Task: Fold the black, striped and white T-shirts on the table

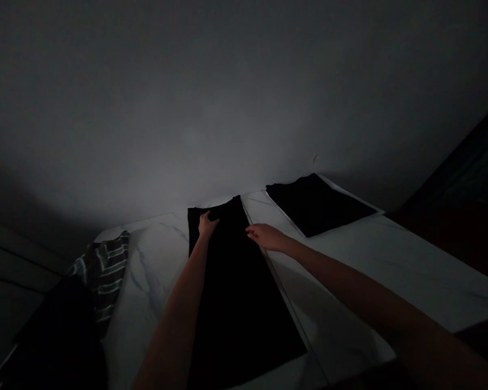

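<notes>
A long black garment (244, 303) lies flat on a white, marble-patterned table (345, 265), its curved top edge close to the wall. The dim light hides its details, so I cannot tell its kind. My left hand (206, 224) rests near its top left, with thumb and fingers apart. At the garment's right edge is my right hand (266, 237), its loosely bent fingers pointing left over the cloth. Neither hand visibly grips the fabric.
A second black folded cloth (319, 205), with a white border showing underneath, lies at the back right. Striped fabric (109, 271) and a dark cloth (65, 330) hang over the table's left side. A grey wall (211, 108) rises behind the table.
</notes>
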A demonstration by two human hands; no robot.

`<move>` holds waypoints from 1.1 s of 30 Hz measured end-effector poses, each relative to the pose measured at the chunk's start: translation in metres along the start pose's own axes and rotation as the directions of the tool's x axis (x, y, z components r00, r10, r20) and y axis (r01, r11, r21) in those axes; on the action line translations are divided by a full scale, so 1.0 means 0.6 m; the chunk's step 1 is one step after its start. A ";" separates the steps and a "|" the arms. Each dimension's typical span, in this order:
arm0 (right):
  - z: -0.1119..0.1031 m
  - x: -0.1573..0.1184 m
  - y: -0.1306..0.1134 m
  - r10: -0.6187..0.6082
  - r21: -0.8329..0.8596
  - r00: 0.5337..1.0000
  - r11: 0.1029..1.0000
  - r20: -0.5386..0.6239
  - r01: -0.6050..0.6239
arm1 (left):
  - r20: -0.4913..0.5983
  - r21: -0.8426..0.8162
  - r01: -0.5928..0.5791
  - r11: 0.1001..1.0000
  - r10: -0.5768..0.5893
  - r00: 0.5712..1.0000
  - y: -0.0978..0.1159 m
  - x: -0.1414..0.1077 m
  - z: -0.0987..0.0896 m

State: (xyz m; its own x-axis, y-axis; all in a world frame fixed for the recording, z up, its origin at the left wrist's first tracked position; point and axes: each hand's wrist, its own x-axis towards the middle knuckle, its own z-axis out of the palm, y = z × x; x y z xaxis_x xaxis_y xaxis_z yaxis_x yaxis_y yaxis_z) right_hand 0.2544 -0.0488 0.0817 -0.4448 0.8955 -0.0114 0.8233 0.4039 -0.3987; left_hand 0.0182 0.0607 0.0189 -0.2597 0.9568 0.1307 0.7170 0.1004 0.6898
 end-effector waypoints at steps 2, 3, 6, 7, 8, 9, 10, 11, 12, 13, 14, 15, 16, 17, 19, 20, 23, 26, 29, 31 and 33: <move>0.008 0.081 0.017 0.067 -0.084 0.995 0.994 -0.070 -0.072 | -0.007 -0.005 -0.009 1.000 0.009 1.000 -0.002 -0.010 0.000; 0.014 0.116 0.025 0.082 -0.101 0.993 0.991 -0.085 -0.090 | -0.008 -0.007 -0.018 1.000 0.018 1.000 -0.004 -0.014 0.001; 0.035 0.196 0.044 0.092 -0.137 0.990 0.985 -0.111 -0.107 | -0.011 -0.021 -0.062 0.998 0.062 0.998 -0.010 -0.021 0.004; 0.041 0.216 0.050 0.092 -0.150 0.988 0.983 -0.122 -0.110 | -0.017 -0.031 -0.081 0.996 0.081 0.997 -0.013 -0.021 0.005; 0.048 0.234 0.055 0.092 -0.162 0.987 0.980 -0.131 -0.113 | -0.025 -0.043 -0.097 0.994 0.096 0.995 -0.015 -0.021 0.007; 0.054 0.250 0.061 0.093 -0.174 0.986 0.978 -0.136 -0.116 | -0.036 -0.055 -0.105 0.993 0.103 0.994 -0.017 -0.020 0.009; 0.059 0.264 0.066 0.095 -0.183 0.986 0.976 -0.135 -0.120 | -0.047 -0.066 -0.109 0.992 0.107 0.993 -0.019 -0.020 0.012; 0.065 0.277 0.072 0.099 -0.190 0.987 0.974 -0.130 -0.123 | -0.057 -0.076 -0.111 0.991 0.107 0.993 -0.021 -0.019 0.014; 0.071 0.288 0.077 0.104 -0.195 0.987 0.973 -0.122 -0.126 | -0.068 -0.085 -0.111 0.990 0.106 0.992 -0.022 -0.018 0.016; 0.076 0.297 0.083 0.110 -0.198 0.988 0.971 -0.112 -0.131 | -0.078 -0.095 -0.114 0.989 0.106 0.991 -0.023 -0.018 0.019; 0.080 0.305 0.088 0.119 -0.200 0.988 0.970 -0.104 -0.137 | -0.085 -0.103 -0.117 0.988 0.108 0.990 -0.024 -0.017 0.020; 0.083 0.311 0.092 0.128 -0.200 0.987 0.969 -0.097 -0.145 | -0.089 -0.109 -0.119 0.987 0.109 0.990 -0.024 -0.017 0.021; 0.086 0.315 0.096 0.140 -0.199 0.986 0.968 -0.090 -0.155 | -0.086 -0.111 -0.117 0.987 0.107 0.991 -0.023 -0.016 0.022; 0.087 0.317 0.099 0.155 -0.195 0.984 0.966 -0.084 -0.169 | -0.079 -0.110 -0.112 0.988 0.103 0.992 -0.023 -0.016 0.022; 0.090 0.312 0.100 0.169 -0.192 0.982 0.964 -0.080 -0.182 | -0.062 -0.102 -0.106 0.989 0.100 0.993 -0.023 -0.014 0.021; 0.092 0.304 0.098 0.152 -0.198 0.984 0.966 -0.088 -0.167 | -0.057 -0.100 -0.110 0.989 0.105 0.993 -0.022 -0.013 0.021; 0.108 0.246 0.081 -0.022 -0.233 0.989 0.972 -0.143 -0.012 | -0.061 -0.102 -0.130 0.986 0.125 0.990 -0.024 -0.008 0.020; 0.138 0.139 0.053 -0.218 -0.223 0.967 0.957 -0.133 0.185 | -0.072 -0.098 -0.150 0.984 0.143 0.987 -0.026 -0.003 0.021; 0.160 0.015 0.027 -0.289 -0.177 0.954 0.946 -0.082 0.271 | -0.070 -0.061 -0.169 0.984 0.165 0.984 -0.024 0.000 0.022; 0.165 -0.055 0.013 -0.304 -0.160 0.951 0.943 -0.050 0.292 | -0.044 -0.008 -0.161 0.987 0.161 0.986 -0.020 0.001 0.022; 0.163 -0.107 0.003 -0.314 -0.151 0.949 0.939 -0.017 0.309 | -0.009 0.040 -0.137 0.990 0.137 0.991 -0.013 0.002 0.020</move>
State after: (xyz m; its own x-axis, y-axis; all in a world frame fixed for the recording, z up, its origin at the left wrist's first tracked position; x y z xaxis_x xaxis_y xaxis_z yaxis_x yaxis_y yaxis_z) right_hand 0.2498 -0.1240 -0.0081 -0.6752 0.7261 0.1300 0.6891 0.6838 -0.2399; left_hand 0.0199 0.0643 0.0050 -0.1644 0.9592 0.2301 0.7710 -0.0206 0.6365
